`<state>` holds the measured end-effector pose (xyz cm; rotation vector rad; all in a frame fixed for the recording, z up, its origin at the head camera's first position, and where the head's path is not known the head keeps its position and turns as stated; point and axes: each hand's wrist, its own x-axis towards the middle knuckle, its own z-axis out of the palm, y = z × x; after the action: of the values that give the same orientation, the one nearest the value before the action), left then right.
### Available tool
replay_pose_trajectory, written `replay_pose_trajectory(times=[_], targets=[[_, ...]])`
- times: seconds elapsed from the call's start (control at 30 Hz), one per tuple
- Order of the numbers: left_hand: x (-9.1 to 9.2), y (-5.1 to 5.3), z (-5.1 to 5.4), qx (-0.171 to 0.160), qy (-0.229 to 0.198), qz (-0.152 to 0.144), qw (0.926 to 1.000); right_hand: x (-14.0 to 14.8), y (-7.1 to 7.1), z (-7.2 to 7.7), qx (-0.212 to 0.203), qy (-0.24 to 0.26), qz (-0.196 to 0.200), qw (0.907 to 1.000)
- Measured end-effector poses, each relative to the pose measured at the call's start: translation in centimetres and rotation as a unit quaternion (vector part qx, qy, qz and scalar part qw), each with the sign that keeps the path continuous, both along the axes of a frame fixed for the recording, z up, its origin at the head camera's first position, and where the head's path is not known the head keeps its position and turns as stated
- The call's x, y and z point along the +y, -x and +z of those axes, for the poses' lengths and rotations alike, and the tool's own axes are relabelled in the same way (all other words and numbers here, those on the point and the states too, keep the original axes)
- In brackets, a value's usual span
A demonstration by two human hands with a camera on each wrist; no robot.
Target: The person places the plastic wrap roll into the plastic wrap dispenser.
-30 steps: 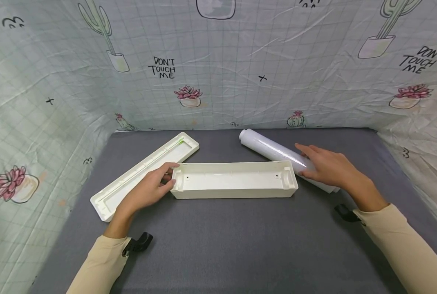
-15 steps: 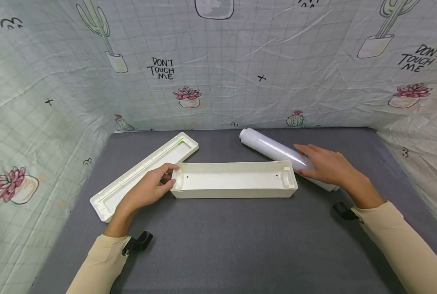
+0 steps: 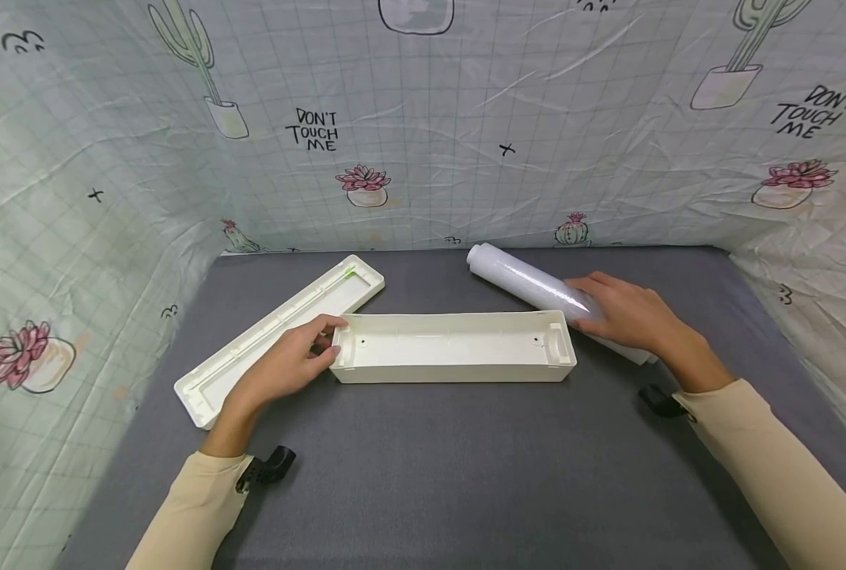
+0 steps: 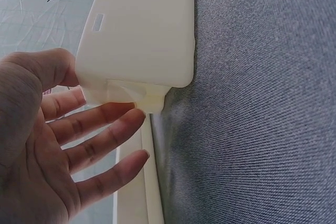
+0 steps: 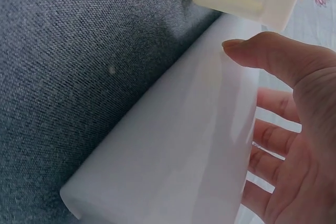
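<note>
A long, narrow box point(image 3: 453, 374) of smooth off-white plastic sits in the centre of the head view, a straight-walled rectangle with its open side up and two small dark holes in its floor. Left of it, slanting up toward the middle of the frame, a shallow tray-like piece point(image 3: 323, 299) of the same pale plastic shows a raised rim with rounded corners and a bright green strip point(image 3: 351, 273) near its far end. Right of centre, a slim cylindrical roll point(image 3: 525, 282) wound in glossy, translucent film slants down to the right, passing behind the box's right end; whether the two touch is hard to tell. All three lie on a dark grey woven cloth point(image 3: 451, 475), its fine grain plain in the wrist views, and a creased, thin sheet point(image 3: 444, 103) printed with cacti fills the upper frame.

The left hand point(image 3: 290, 364) holds the box's left end between thumb and fingers, the fingers spaced apart behind it; the box extends rightward from the grip. The right hand point(image 3: 629, 313) grips the roll near its lower right end, thumb along the near side and slightly parted fingers along the far side, so most of the roll stretches away toward the upper left.
</note>
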<state>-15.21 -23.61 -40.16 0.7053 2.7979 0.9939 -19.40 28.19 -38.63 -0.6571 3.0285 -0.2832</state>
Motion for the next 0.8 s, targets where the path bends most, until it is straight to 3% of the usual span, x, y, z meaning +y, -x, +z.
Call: replay_pose_trajectory(times=[0.47, 0.8], targets=[[0.0, 0.1, -0.1, 0.004, -0.007, -0.003, 1.0000, -0.4, 1.1, -0.1, -0.034, 0.021, -0.029, 0.9988], [-0.1, 0.1, -0.2, 0.007, -0.009, -0.004, 0.9999, -0.5, 1.8, -0.7, -0.030, 0.048, -0.052, 0.9970]])
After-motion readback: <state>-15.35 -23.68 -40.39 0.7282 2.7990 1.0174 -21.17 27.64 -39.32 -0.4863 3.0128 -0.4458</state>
